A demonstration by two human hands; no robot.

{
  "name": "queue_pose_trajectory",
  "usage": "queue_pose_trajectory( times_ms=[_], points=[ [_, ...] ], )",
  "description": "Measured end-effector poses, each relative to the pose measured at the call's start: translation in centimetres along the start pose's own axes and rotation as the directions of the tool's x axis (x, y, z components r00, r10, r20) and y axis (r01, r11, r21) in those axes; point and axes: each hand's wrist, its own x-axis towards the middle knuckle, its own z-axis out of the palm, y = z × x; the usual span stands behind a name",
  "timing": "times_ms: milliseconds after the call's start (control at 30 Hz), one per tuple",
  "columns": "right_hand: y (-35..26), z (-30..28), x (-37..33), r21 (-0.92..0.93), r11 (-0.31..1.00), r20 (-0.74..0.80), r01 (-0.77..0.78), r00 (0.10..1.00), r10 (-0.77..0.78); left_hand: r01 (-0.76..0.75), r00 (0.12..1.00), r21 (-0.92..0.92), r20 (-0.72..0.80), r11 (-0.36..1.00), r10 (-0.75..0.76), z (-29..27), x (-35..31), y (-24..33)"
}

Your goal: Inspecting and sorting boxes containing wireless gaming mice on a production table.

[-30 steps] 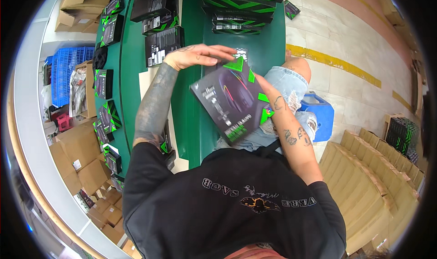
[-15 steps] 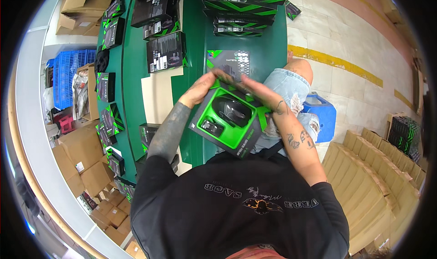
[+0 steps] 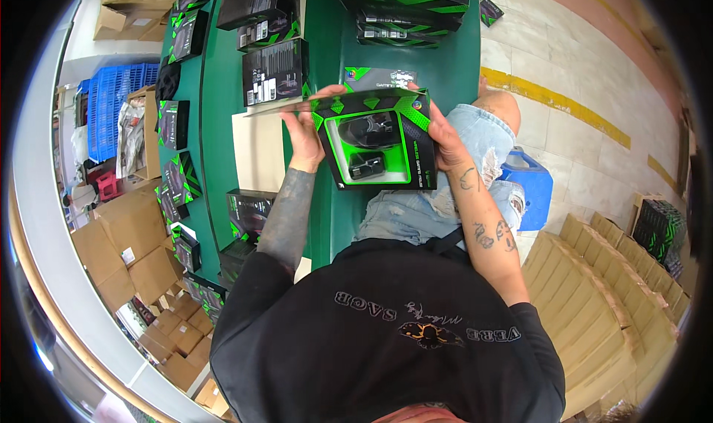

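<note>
Between both hands I hold a black and green mouse box (image 3: 422, 152), tilted over my lap. A black computer mouse (image 3: 369, 130) shows in its bright green inner tray, with a small dark part (image 3: 365, 165) below it. My left hand (image 3: 306, 135) grips the box's left edge, where a thin flap (image 3: 278, 106) sticks out sideways. Against the right side presses my right hand (image 3: 446, 139), its fingers partly hidden behind the box. Just beyond lies a grey and green printed package (image 3: 369, 77) on the green table (image 3: 327, 222), partly covered by the held box.
Stacked black and green boxes (image 3: 408, 14) stand at the table's far end. More boxes (image 3: 273, 72) sit to the left, with a row (image 3: 178, 178) further left. Brown cartons (image 3: 587, 311) fill the right. A blue stool (image 3: 529, 185) stands beside my leg; a blue crate (image 3: 119, 111) is far left.
The mouse box has turned more upright and shifted slightly. My left hand has moved down to its left edge, my right hand to its right side; a flap now sticks out left.
</note>
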Motion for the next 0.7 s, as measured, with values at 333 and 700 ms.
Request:
queue_pose_trajectory(
  times_ms=[333,700],
  points=[
    [-2.3,-0.2,2.8,0.256,0.967,-0.365,-0.015,0.924,0.111,0.235,0.930,-0.183,-0.244,0.954,-0.276,-3.7,-2.2,-0.2],
    [1.7,-2.7,3.7,-0.912,0.225,-0.378,-0.344,0.917,-0.130,0.298,0.494,0.612,-0.755,0.733,0.430,-22.4,1.5,-1.7]
  ],
)
